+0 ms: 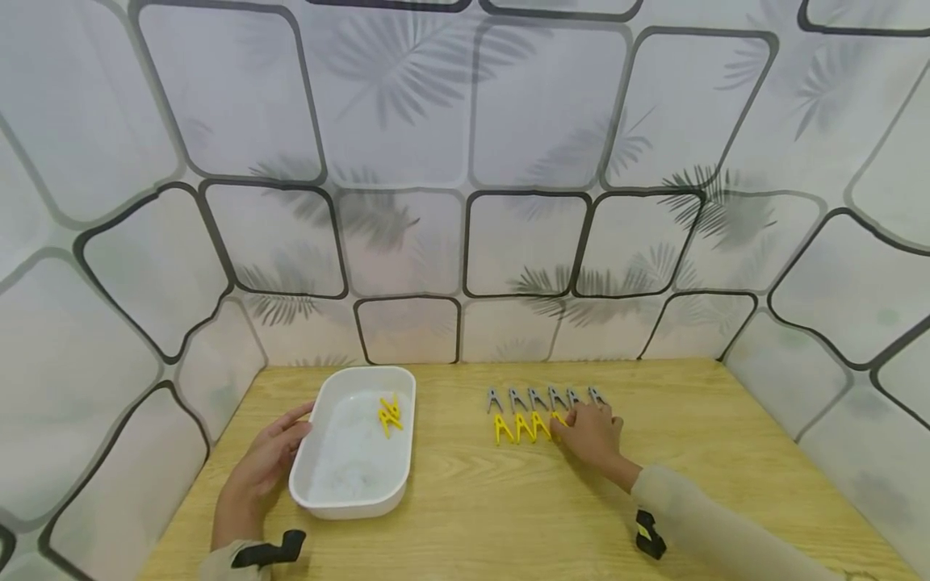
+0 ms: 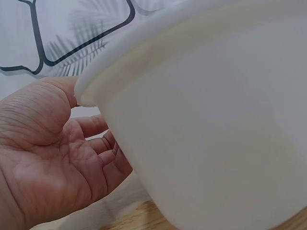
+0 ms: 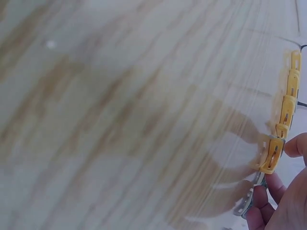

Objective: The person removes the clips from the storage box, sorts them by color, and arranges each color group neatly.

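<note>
My left hand (image 1: 265, 456) lies against the left side of a white plastic tub (image 1: 352, 510). In the left wrist view, its relaxed fingers (image 2: 103, 143) meet the tub's outer wall under the rim. A small cluster of yellow clothespins (image 1: 390, 413) lies in the tub. To the right, my right hand (image 1: 592, 436) pinches a yellow clothespin (image 3: 272, 155) between thumb and fingertips, at the right end of a row of yellow clothespins (image 1: 521, 428). Behind that row stands a row of grey clothespins (image 1: 536, 398), partly hidden by the hand.
The wooden table (image 1: 465, 516) runs back to a patterned cloth wall (image 1: 407, 242), which also closes off both sides. A black strap (image 1: 269, 553) sits on the left wrist, and another black wrist mount (image 1: 649, 534) hangs beneath the right sleeve.
</note>
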A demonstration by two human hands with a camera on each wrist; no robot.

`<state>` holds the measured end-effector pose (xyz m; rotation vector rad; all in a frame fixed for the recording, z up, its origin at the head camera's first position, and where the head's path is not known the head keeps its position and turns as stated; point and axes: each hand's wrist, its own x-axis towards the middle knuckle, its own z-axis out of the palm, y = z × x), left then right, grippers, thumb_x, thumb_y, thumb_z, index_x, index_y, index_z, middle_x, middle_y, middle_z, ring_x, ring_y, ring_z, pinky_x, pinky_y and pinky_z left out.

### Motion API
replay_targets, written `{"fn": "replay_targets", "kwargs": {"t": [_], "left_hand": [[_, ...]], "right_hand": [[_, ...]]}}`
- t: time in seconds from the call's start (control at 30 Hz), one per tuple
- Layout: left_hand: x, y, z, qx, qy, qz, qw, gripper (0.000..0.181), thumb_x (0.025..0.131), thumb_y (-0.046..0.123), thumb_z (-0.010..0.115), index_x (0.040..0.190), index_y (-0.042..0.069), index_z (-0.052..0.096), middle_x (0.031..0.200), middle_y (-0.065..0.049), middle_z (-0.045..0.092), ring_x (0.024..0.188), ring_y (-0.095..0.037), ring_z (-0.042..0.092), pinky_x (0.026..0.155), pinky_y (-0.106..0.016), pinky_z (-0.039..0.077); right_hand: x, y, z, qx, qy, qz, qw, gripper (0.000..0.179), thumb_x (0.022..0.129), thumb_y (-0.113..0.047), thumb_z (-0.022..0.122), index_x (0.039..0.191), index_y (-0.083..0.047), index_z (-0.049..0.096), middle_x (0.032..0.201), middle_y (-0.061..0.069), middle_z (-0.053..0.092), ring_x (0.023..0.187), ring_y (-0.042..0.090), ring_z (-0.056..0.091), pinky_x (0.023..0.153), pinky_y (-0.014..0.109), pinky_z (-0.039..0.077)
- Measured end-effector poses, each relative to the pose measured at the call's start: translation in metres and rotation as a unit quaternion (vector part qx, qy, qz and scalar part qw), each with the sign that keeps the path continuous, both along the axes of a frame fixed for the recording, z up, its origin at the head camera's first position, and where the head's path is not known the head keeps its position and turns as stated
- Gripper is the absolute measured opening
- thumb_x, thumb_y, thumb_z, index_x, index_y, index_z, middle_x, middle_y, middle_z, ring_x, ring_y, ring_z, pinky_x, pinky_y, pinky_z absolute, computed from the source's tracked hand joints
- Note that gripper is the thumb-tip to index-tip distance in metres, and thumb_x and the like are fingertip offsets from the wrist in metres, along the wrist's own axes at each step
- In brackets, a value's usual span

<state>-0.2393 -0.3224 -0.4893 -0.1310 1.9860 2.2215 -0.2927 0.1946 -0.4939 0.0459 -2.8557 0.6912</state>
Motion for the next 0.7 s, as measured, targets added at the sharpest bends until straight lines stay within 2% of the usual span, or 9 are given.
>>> {"fn": "replay_targets", "kwargs": {"t": [0.17, 0.37, 0.43, 0.57, 0.7], "left_hand": [[0.003, -0.001, -0.001, 0.002, 0.001, 0.008, 1.0000, 0.030, 0.105, 0.017, 0.056, 0.110, 0.044, 0.067, 0.106, 0.017, 0.072, 0.098, -0.004, 0.067, 0.086, -0.024, 0.055], [0.005, 0.000, 0.001, 0.009, 0.002, 0.019, 0.9998, 0.029, 0.105, 0.016, 0.056, 0.112, 0.042, 0.067, 0.107, 0.015, 0.072, 0.098, -0.005, 0.067, 0.086, -0.025, 0.055], [0.005, 0.001, 0.002, 0.012, 0.007, 0.011, 0.9998, 0.028, 0.105, 0.016, 0.056, 0.115, 0.040, 0.066, 0.107, 0.015, 0.072, 0.099, -0.005, 0.067, 0.086, -0.025, 0.055], [0.004, 0.002, 0.001, 0.023, 0.013, -0.001, 0.9997, 0.029, 0.105, 0.015, 0.054, 0.115, 0.039, 0.067, 0.105, 0.014, 0.073, 0.097, -0.005, 0.067, 0.084, -0.025, 0.055], [0.002, 0.003, -0.001, 0.026, 0.017, -0.003, 0.9995, 0.031, 0.106, 0.013, 0.053, 0.114, 0.039, 0.067, 0.103, 0.012, 0.073, 0.095, -0.005, 0.067, 0.083, -0.025, 0.055]], "right_hand": [[0.004, -0.002, 0.004, -0.002, 0.000, 0.010, 0.9999, 0.035, 0.093, -0.038, 0.071, 0.070, -0.013, 0.061, 0.078, 0.005, 0.062, 0.101, 0.043, 0.056, 0.086, 0.061, 0.034], [0.004, -0.003, 0.008, -0.009, -0.004, 0.012, 0.9999, 0.032, 0.093, -0.035, 0.070, 0.072, -0.012, 0.064, 0.082, 0.007, 0.064, 0.098, 0.041, 0.056, 0.085, 0.060, 0.033], [0.002, -0.002, 0.009, -0.014, 0.001, 0.008, 0.9999, 0.031, 0.093, -0.034, 0.070, 0.073, -0.011, 0.063, 0.083, 0.008, 0.064, 0.093, 0.038, 0.055, 0.084, 0.058, 0.032], [-0.001, -0.001, 0.012, -0.030, 0.035, 0.012, 0.9989, 0.031, 0.092, -0.031, 0.069, 0.069, -0.012, 0.059, 0.080, 0.007, 0.063, 0.084, 0.033, 0.051, 0.081, 0.055, 0.031], [-0.004, -0.004, 0.013, -0.046, 0.068, 0.034, 0.9960, 0.026, 0.091, -0.027, 0.067, 0.071, -0.013, 0.061, 0.080, 0.007, 0.063, 0.084, 0.032, 0.051, 0.081, 0.055, 0.031]]}}
